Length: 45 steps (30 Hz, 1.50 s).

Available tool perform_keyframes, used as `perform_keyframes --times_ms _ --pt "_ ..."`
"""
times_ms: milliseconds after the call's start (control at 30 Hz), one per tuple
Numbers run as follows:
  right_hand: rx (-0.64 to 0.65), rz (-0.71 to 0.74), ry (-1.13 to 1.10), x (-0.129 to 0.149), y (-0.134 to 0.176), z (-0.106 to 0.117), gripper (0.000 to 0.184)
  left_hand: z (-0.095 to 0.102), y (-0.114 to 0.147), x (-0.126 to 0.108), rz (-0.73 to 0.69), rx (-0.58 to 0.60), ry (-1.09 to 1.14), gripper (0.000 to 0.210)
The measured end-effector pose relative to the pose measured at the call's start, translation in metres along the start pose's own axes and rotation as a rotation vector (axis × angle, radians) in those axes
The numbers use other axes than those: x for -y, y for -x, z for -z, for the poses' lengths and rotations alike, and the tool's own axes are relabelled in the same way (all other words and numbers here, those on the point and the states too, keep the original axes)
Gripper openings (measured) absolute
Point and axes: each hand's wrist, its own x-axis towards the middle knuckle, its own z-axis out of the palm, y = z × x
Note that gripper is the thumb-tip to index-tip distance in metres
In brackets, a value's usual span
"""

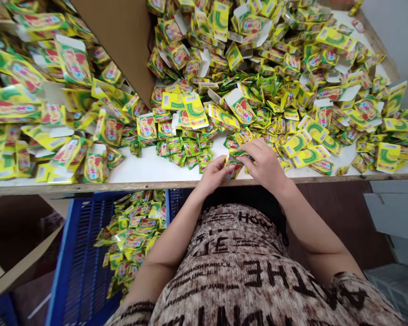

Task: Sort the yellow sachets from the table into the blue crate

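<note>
Pack (236,170) in work: a small printed pack with a pale edge, held between the two hands just above the near edge of the white worktop (139,164).
Left hand (213,174): thumb and fingers closed narrowly on the left side of the pack, thumb uppermost.
Right hand (265,165): thumb and forefinger pinched close together at the pack's far right side, around a green-and-yellow piece.
Step, as judged: fine two-handed work at one end of the pack, perhaps its opening or flap.
Next move calls for: probably a steady left pinch and small, gentle right-finger motion, since thin card would crease easily.
Loose sachets (190,151): a green cluster just left of the hands, within easy reach.
Cartons (326,45): heaped far and right, many with white flaps up; more lie left of the brown cardboard panel (119,36).
Blue crate (78,258): below the worktop at left, with filled-looking packs (136,231) in it; the left arm hides part of them.
Hard to make out: whether the green-and-yellow piece is a sachet or part of the pack; the lower fingertips are covered, and the print is blurred.
Cut off: the heaps at the left and far edges.
</note>
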Motion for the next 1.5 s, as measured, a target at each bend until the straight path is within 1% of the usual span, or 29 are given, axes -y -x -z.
perform_keyframes --times_ms 133,233,267,333,400,433,500,567,633,767,833,933,967,1000,1033,1067,1133,1167,1200,1233,1267,1300,1333,1400,1433,1500 --pt "0.097 -0.036 0.157 0.009 -0.005 0.005 0.017 0.002 -0.001 0.004 -0.01 0.014 -0.018 0.032" --pt "0.241 -0.072 0.276 0.022 -0.014 0.01 0.017 0.002 0.0 0.006 -0.004 0.025 -0.046 0.03" --pt "0.298 -0.065 0.307 0.025 -0.018 0.012 0.017 0.002 0.0 0.006 -0.011 0.028 -0.067 0.029" --pt "0.399 -0.009 0.328 0.03 -0.024 0.014 0.017 0.003 0.001 0.006 -0.037 0.025 -0.091 0.028" --pt "0.453 0.054 0.284 0.03 -0.027 0.018 0.02 0.003 0.001 0.006 -0.051 0.02 -0.053 0.03" --pt "0.448 0.058 0.244 0.029 -0.029 0.019 0.023 0.003 0.001 0.005 -0.047 0.024 -0.018 0.032" --pt "0.392 0.034 0.164 0.022 -0.03 0.021 0.026 0.003 0.0 0.004 -0.017 0.039 0.049 0.034" --pt "0.309 0.022 0.111 0.012 -0.03 0.019 0.018 0.002 0.0 0.003 0.015 0.049 0.082 0.034" --pt "0.244 0.064 0.079 0.002 -0.029 0.014 0.014 0.002 -0.001 0.002 0.025 0.051 0.093 0.036" --pt "0.156 0.145 0.064 -0.011 -0.023 0.0 0.015 0.005 -0.002 0.005 0.009 0.063 0.063 0.033" --pt "0.187 0.16 0.051 -0.012 -0.019 -0.007 0.016 0.006 -0.002 0.007 0.004 0.063 0.031 0.032" --pt "0.315 0.169 -0.021 -0.013 -0.012 -0.011 0.015 0.006 -0.001 0.008 -0.011 0.044 0.0 0.034" --pt "0.332 0.161 -0.059 -0.013 -0.009 -0.012 0.016 0.006 -0.001 0.008 -0.018 0.038 -0.005 0.034" --pt "0.309 0.135 -0.112 -0.014 -0.006 -0.011 0.017 0.006 -0.001 0.007 -0.023 0.034 -0.011 0.034" --pt "0.251 0.085 -0.181 -0.015 -0.002 -0.011 0.017 0.006 -0.001 0.005 -0.024 0.031 -0.017 0.033" --pt "0.161 0.004 -0.269 -0.016 0.002 -0.012 0.017 0.006 -0.001 0.004 -0.019 0.024 -0.014 0.033" --pt "-0.022 -0.238 -0.498 -0.019 0.011 -0.016 0.019 0.006 0.0 0.001 0.013 -0.007 0.03 0.037" --pt "-0.069 -0.371 -0.627 -0.021 0.015 -0.02 0.021 0.006 0.0 -0.001 0.042 -0.023 0.069 0.039" --pt "-0.08 -0.485 -0.754 -0.021 0.019 -0.024 0.023 0.006 0.001 -0.003 0.074 -0.03 0.114 0.041" --pt "-0.058 -0.567 -0.868 -0.021 0.022 -0.029 0.026 0.006 0.002 -0.005 0.102 -0.03 0.154 0.039" --pt "-0.018 -0.611 -0.952 -0.02 0.024 -0.033 0.027 0.006 0.002 -0.007 0.122 -0.019 0.178 0.036" --pt "0.026 -0.62 -0.997 -0.018 0.025 -0.037 0.026 0.007 0.003 -0.009 0.135 -0.001 0.188 0.033" --pt "0.041 -0.601 -0.995 -0.015 0.025 -0.04 0.024 0.007 0.004 -0.011 0.139 0.011 0.192 0.031" --pt "-0.019 -0.525 -0.872 -0.011 0.022 -0.043 0.019 0.007 0.005 -0.013 0.118 -0.013 0.201 0.034" --pt "-0.073 -0.485 -0.788 -0.009 0.02 -0.044 0.018 0.006 0.005 -0.014 0.096 -0.055 0.201 0.035" --pt "-0.161 -0.42 -0.691 -0.008 0.015 -0.045 0.019 0.006 0.005 -0.012 0.021 -0.19 0.166 0.031"
